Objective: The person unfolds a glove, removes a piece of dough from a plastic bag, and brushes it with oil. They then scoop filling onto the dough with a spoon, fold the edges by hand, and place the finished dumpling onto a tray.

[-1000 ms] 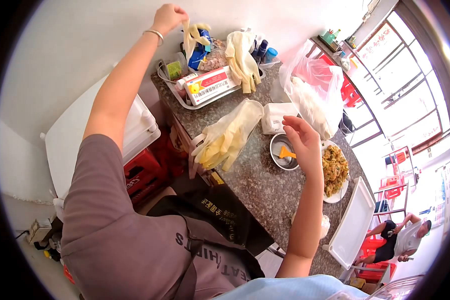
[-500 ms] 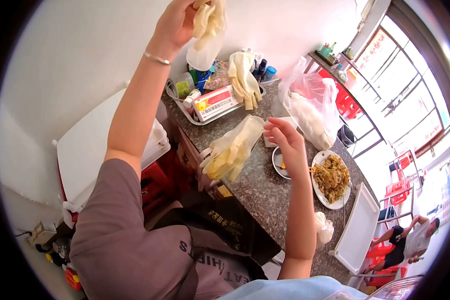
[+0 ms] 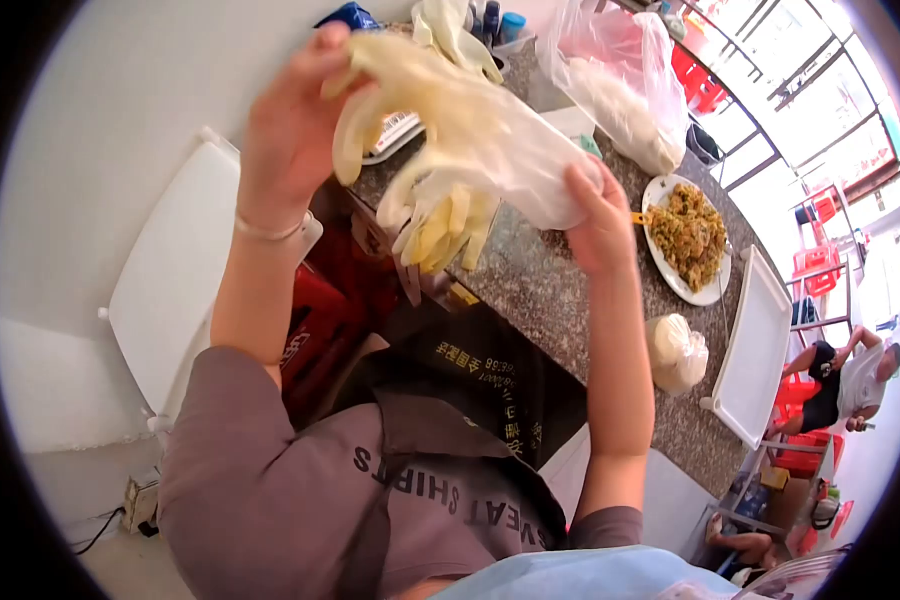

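Above the table (image 3: 542, 305): glove (image 3: 490, 125), now held at both ends
Left hand (image 3: 292, 130): curled, pinching its finger end
Right hand (image 3: 602, 222): no longer empty, closed on its cuff

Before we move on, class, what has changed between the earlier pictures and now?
The translucent pale-yellow glove moved down, closer to the person, and is now stretched between both hands. The bare right hand, empty before, has taken hold of its cuff; the bare left hand keeps hold near its fingers. The pale-yellow gloves lying on the grey speckled table and the white rectangular tray stayed put.
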The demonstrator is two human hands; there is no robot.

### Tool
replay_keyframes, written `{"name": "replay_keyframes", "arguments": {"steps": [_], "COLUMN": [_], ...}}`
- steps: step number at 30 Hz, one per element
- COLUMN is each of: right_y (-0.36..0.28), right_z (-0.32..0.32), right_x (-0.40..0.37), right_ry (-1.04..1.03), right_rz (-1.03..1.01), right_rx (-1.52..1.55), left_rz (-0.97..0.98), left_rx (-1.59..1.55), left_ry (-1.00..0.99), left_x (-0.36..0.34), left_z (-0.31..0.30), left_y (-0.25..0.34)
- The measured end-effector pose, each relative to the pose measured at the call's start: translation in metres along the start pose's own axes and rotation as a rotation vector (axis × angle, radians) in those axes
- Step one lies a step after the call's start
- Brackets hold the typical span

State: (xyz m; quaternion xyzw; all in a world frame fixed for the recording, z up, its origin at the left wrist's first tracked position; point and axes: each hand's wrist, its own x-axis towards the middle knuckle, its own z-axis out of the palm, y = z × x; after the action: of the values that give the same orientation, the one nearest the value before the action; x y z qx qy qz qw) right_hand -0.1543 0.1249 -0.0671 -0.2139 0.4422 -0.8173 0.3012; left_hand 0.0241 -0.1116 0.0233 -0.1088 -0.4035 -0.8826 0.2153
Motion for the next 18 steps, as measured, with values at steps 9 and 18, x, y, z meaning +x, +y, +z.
{"name": "replay_keyframes", "arguments": {"steps": [9, 18], "right_y": [-0.049, -0.086], "right_z": [-0.039, 0.025], "right_x": [-0.028, 0.01], "right_ry": [0.031, 0.032], "right_rz": [0.069, -0.257], "right_rx": [-0.652, -1.337], "left_rz": [-0.374, -0.386], "left_rx": [0.086, 0.149], "left_ry": [0.096, -0.058], "left_x": [-0.106, -0.103], "left_z": [-0.04, -0.047], "left_y": [-0.09, -0.086]}}
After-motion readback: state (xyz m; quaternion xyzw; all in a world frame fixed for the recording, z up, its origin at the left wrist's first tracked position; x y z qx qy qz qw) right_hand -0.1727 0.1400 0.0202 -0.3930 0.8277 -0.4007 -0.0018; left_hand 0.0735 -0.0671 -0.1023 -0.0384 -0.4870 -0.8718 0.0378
